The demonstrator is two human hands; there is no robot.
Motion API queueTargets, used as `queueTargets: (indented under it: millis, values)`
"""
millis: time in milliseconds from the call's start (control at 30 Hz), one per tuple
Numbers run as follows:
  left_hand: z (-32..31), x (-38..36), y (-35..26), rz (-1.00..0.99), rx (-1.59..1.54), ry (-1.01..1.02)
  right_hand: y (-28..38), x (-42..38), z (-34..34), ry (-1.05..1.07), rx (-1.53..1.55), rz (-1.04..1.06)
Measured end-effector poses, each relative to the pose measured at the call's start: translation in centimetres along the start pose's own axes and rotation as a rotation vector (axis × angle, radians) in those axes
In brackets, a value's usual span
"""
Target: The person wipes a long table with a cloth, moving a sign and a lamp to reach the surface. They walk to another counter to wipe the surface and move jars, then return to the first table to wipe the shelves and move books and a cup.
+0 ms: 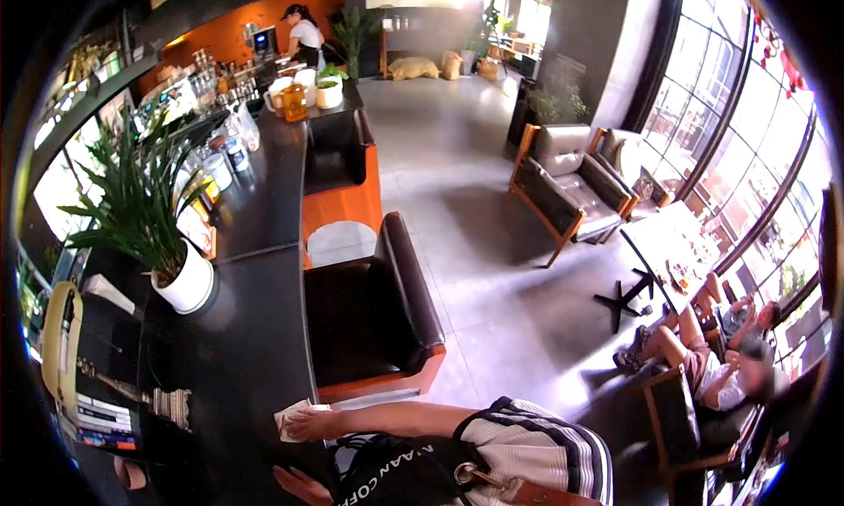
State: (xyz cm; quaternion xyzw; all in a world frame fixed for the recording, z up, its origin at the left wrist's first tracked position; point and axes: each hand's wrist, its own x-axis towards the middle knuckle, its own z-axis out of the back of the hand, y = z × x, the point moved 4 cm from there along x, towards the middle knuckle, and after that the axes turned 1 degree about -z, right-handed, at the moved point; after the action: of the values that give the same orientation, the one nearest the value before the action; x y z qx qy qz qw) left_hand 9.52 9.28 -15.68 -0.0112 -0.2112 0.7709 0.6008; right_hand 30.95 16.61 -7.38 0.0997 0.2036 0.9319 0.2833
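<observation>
My right hand (309,424) reaches out from a striped sleeve and presses a pale folded cloth (290,418) onto the edge of the black counter (237,330). Its fingers lie over the cloth and partly cover it. Lower down, beside my dark apron (387,471), my left hand (301,486) rests near the counter edge. Its fingers look stretched out, with nothing seen in them; part of this hand is cut off by the frame's bottom.
On the counter stand a potted plant (183,277), an ornate metal piece (170,407), books (101,418) and an amber jug (294,103). Dark bar chairs (369,313) line its side. Seated people (712,374) are at right; a worker (305,36) stands behind the bar.
</observation>
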Motion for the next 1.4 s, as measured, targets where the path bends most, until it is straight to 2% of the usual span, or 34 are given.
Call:
queueTargets:
  millis: [133,233,333,567,600,700,967,1267,1400]
  values:
    - [-1.0,0.0,0.9,-0.058,0.016,-0.062,0.7,-0.7,1.6,0.03,0.087,-0.002]
    - [-1.2,-0.1,0.9,-0.069,0.011,-0.064,0.7,-1.0,1.5,-0.017,0.066,0.028]
    - [-1.0,-0.3,0.9,-0.075,0.008,-0.062,0.6,-0.7,0.8,-0.032,-0.08,0.05]
    - [-0.7,-0.6,1.4,-0.112,0.005,-0.041,0.4,-0.8,0.3,-0.154,-0.107,0.084]
    - [-0.7,-0.6,1.1,-0.118,0.016,-0.091,0.4,-0.9,0.3,-0.148,-0.101,0.077]
    - [-0.7,-0.6,1.0,-0.024,0.007,-0.027,0.6,-1.1,0.6,-0.131,-0.076,0.064]
    - [-0.8,-0.2,1.2,-0.061,0.026,-0.038,-0.5,-0.5,0.4,0.009,0.103,0.039]
    - [-0.5,-0.1,1.6,-0.09,0.042,-0.056,-0.8,0.1,-0.9,-0.061,-0.021,0.07]
    - [-0.7,0.0,2.1,-0.12,0.04,-0.061,0.0,-0.9,0.6,-0.025,0.031,0.067]
